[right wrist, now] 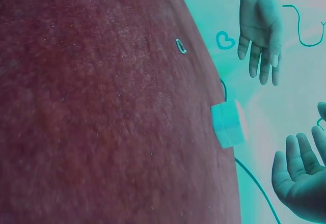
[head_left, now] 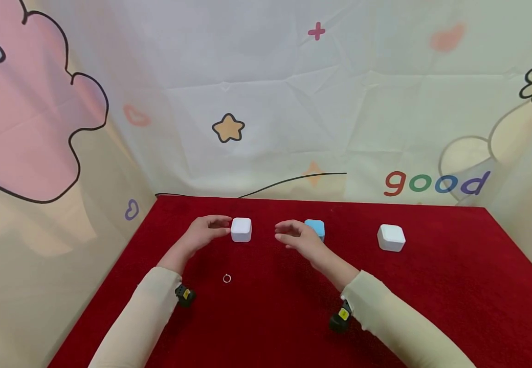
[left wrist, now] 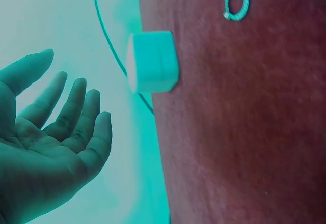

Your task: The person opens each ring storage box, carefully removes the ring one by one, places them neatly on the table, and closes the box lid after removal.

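Note:
My left hand (head_left: 203,234) hovers beside a white ring box (head_left: 241,230), its fingers relaxed and slightly bent, holding nothing. In the left wrist view the palm of that hand (left wrist: 56,142) faces the box (left wrist: 155,61) with a gap between. Further right, my right hand (head_left: 304,240) partly covers a light blue box (head_left: 315,229) in the head view; its loosely bent fingers hold nothing. A small ring (head_left: 226,278) with a beaded band lies on the red cloth, nearer me than the white box. In the right wrist view, both hands appear near the white box (right wrist: 229,123).
Another white box (head_left: 391,238) stands at the right on the red cloth-covered table (head_left: 266,317). A printed curtain (head_left: 266,102) with a star, hearts and the word "good" hangs behind the table and along its sides.

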Available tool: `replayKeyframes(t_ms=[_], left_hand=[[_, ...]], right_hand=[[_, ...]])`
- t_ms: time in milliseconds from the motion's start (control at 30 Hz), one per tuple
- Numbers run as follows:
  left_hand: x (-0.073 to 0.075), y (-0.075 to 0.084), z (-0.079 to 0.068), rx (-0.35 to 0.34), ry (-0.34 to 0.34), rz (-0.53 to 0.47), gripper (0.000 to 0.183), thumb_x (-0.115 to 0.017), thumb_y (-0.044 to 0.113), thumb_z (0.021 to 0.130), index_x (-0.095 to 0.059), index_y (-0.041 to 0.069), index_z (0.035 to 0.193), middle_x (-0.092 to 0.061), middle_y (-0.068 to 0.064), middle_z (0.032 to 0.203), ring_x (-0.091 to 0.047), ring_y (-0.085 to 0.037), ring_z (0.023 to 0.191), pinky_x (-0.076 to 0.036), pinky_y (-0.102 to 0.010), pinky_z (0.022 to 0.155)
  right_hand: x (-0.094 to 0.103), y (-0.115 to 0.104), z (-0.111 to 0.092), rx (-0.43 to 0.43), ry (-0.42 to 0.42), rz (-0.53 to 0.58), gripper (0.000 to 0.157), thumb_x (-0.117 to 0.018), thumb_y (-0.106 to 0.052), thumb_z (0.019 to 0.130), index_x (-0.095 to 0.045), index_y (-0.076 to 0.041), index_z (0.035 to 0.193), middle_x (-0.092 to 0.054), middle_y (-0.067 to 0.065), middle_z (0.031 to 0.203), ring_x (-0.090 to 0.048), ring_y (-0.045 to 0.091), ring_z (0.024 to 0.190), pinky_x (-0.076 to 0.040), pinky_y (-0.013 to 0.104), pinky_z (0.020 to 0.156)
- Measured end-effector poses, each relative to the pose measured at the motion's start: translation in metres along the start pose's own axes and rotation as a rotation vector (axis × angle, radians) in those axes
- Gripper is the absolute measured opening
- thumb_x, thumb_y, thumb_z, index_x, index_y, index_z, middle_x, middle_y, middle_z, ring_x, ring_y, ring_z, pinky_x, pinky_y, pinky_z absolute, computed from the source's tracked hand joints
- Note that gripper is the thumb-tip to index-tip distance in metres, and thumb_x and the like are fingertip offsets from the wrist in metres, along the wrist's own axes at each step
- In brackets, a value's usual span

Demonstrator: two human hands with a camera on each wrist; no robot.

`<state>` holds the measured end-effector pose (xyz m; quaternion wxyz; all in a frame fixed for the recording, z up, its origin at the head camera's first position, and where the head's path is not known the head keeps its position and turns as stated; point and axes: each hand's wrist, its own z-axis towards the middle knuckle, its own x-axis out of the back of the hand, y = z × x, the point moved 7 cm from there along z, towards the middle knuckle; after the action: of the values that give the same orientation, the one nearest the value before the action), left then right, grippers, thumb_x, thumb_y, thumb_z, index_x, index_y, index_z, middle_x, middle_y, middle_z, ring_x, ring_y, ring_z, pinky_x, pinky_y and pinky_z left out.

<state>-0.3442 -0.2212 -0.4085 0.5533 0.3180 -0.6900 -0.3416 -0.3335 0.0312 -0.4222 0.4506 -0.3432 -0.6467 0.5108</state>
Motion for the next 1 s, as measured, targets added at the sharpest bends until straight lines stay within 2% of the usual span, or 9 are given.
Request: replayKeyframes(t_ms=[133,267,433,633,800,933,1000], left_hand=[[-0.002,0.007,-0.005,-0.017,0.001,-0.006,0.046,-0.064,0.017,0.1,-0.057,0.006,0.144,-0.061,-0.022,0.142,-0.057,-0.037,0.13,-0.047,-0.052,0.112],[-0.005,0.015,-0.01,-0.05,0.001,-0.004,0.048,-0.064,0.018,0.1,-0.056,0.007,0.146,-0.06,-0.022,0.142,-0.058,-0.036,0.128,-0.05,-0.05,0.109],[-0.01,0.025,-0.013,-0.069,0.001,-0.039,0.05,-0.063,0.018,0.1,-0.054,0.008,0.147,-0.058,-0.021,0.145,-0.056,-0.037,0.131,-0.049,-0.051,0.109],[-0.019,0.033,-0.016,-0.093,-0.001,-0.043,0.05,-0.063,0.016,0.1,-0.053,0.009,0.149,-0.057,-0.019,0.148,-0.054,-0.037,0.134,-0.051,-0.048,0.108],[-0.026,0.036,-0.02,-0.106,0.006,-0.041,0.052,-0.064,0.015,0.099,-0.053,0.009,0.148,-0.057,-0.017,0.148,-0.053,-0.038,0.136,-0.053,-0.047,0.106],[-0.033,0.038,-0.022,-0.123,0.001,-0.043,0.053,-0.065,0.016,0.098,-0.052,0.011,0.149,-0.057,-0.018,0.148,-0.052,-0.04,0.138,-0.054,-0.048,0.104],[-0.037,0.04,-0.021,-0.135,-0.006,-0.05,0.055,-0.065,0.017,0.098,-0.051,0.012,0.15,-0.055,-0.018,0.15,-0.051,-0.041,0.139,-0.054,-0.049,0.105]], right_hand=[[0.01,-0.004,-0.007,0.045,-0.028,0.002,0.044,-0.061,-0.016,0.102,-0.053,0.003,0.14,-0.056,0.025,0.143,-0.064,0.025,0.121,-0.052,0.05,0.106],[0.021,-0.008,-0.013,0.079,-0.046,-0.019,0.045,-0.06,-0.015,0.102,-0.051,0.006,0.141,-0.054,0.029,0.144,-0.064,0.024,0.119,-0.054,0.043,0.103],[0.034,-0.012,-0.02,0.104,-0.038,-0.062,0.044,-0.061,-0.016,0.102,-0.052,0.004,0.14,-0.056,0.026,0.142,-0.064,0.02,0.116,-0.054,0.044,0.103],[0.044,-0.011,-0.028,0.121,-0.033,-0.081,0.045,-0.059,-0.016,0.103,-0.05,0.004,0.142,-0.056,0.025,0.142,-0.062,0.023,0.12,-0.054,0.039,0.104],[0.054,-0.01,-0.036,0.123,-0.018,-0.085,0.046,-0.059,-0.016,0.102,-0.049,0.002,0.144,-0.053,0.026,0.144,-0.059,0.017,0.117,-0.054,0.028,0.098],[0.064,-0.013,-0.042,0.143,0.01,-0.09,0.047,-0.059,-0.015,0.102,-0.048,0.002,0.145,-0.051,0.027,0.146,-0.056,0.025,0.12,-0.053,0.021,0.091],[0.069,-0.013,-0.045,0.149,0.027,-0.109,0.048,-0.059,-0.016,0.102,-0.048,0.001,0.146,-0.05,0.026,0.148,-0.054,0.031,0.125,-0.052,0.022,0.093]])
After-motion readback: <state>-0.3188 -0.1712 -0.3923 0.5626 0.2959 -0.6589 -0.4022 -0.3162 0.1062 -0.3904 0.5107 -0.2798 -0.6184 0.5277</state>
